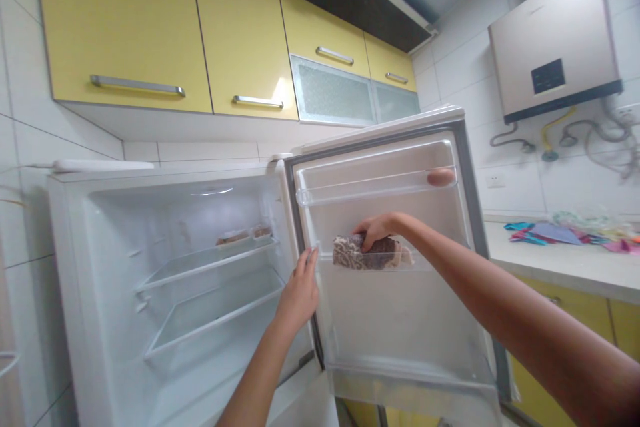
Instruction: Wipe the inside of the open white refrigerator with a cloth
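Note:
My right hand (381, 227) is closed on a brown and cream patterned cloth (349, 253), which is bunched up at the clear middle shelf of the fridge door (400, 310). Part of the cloth shows through the transparent front of that shelf. Near the hinge side of the same door, my left hand (301, 290) has its fingers stretched out, with the tips against the door's inner edge by the shelf's left end. In the clear top door shelf (370, 187), an egg-like brown object (441, 177) lies at the right.
The fridge compartment (113, 293) stands open on the left, with two glass shelves; small packaged items (235, 237) sit on the upper one. Yellow cabinets (125, 27) hang above. At right are a water heater (555, 47) and a counter (530, 260) bearing colourful cloths (555, 233).

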A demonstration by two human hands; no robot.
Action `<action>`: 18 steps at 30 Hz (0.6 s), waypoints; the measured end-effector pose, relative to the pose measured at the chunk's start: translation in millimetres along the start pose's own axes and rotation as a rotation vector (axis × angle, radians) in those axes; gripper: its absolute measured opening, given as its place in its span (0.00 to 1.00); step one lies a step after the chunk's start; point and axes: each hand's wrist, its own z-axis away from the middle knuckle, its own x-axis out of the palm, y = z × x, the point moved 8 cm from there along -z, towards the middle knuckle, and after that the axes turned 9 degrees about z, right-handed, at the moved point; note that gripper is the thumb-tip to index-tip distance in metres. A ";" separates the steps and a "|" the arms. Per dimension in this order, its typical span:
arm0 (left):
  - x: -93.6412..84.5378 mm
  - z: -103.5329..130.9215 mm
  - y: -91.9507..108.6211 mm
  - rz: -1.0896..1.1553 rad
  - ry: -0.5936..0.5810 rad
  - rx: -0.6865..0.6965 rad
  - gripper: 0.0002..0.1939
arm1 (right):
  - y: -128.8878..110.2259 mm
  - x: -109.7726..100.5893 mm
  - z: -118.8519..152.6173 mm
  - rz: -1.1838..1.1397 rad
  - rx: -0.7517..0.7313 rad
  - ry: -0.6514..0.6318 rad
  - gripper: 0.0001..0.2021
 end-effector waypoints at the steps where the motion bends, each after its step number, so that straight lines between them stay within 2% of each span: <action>1: -1.1 0.3 0.5 -0.003 0.000 -0.003 0.39 | 4.0 -5.3 8.6 0.064 -0.001 0.010 0.21; 5: -3.4 2.6 2.1 -0.014 0.018 -0.042 0.37 | 27.4 -21.9 57.2 0.320 0.007 0.084 0.20; 9: -2.6 3.9 3.2 -0.030 0.061 -0.044 0.35 | 47.4 -23.9 103.9 0.523 -0.004 0.200 0.17; 14: 1.2 3.0 -1.0 -0.072 0.061 -0.031 0.35 | 38.7 -18.0 124.5 0.758 -0.086 0.355 0.14; 18: 2.8 3.0 -2.7 -0.099 0.060 -0.016 0.35 | 22.1 -25.2 130.1 0.959 -0.121 0.563 0.18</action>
